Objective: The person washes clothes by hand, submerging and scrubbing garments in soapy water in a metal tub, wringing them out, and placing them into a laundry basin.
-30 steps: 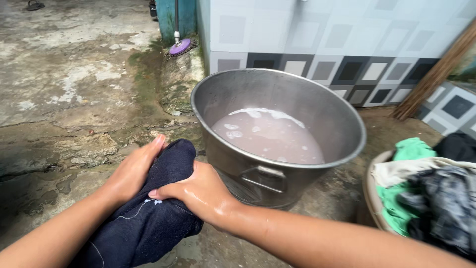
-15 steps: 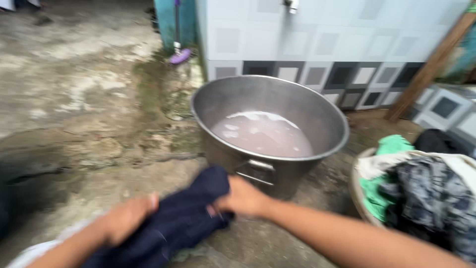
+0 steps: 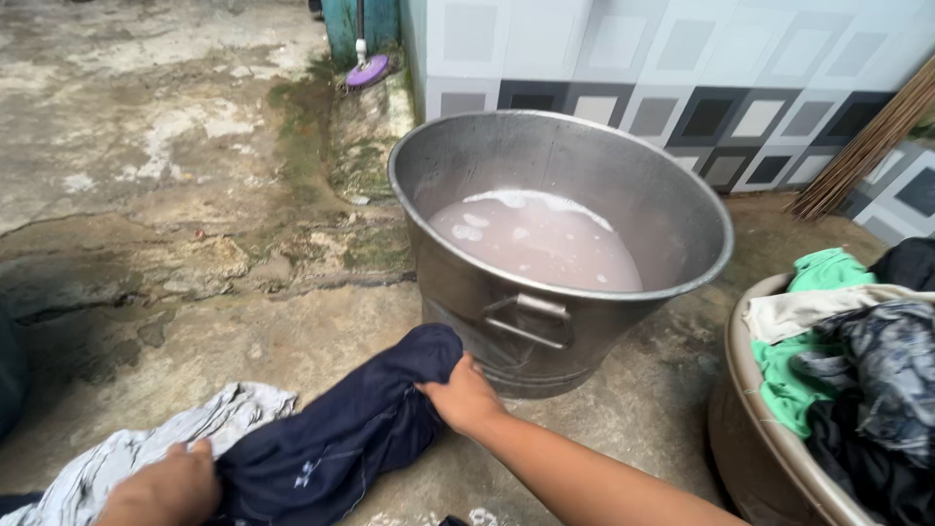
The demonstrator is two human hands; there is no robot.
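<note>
Rough, cracked concrete floor (image 3: 146,175), damp and mossy in patches, runs back to a wall of grey and white square tiles (image 3: 623,49). On it, spread flat, lies a dark navy wet cloth garment (image 3: 341,438), just in front of a large round steel basin (image 3: 545,331) holding cloudy, soapy water. The right hand (image 3: 466,397) pinches the garment's far end, fingers closed on the fabric beside the basin's side handle. The left hand (image 3: 166,487) presses down on its near end at the bottom edge of the view; its fingers look curled onto the cloth, gripping or pinning it. Under that end lies a crumpled pale grey cloth (image 3: 146,448).

Judging by how things lie, the navy piece is out of the water and stretched on the floor, mid-wash rather than finished. To the right, a tan round tub (image 3: 745,438) is heaped with green, cream and dark clothes. A purple brush head on a pole (image 3: 367,66) leans far back by a teal door, and brown sticks (image 3: 857,156) slant against the tiles.
</note>
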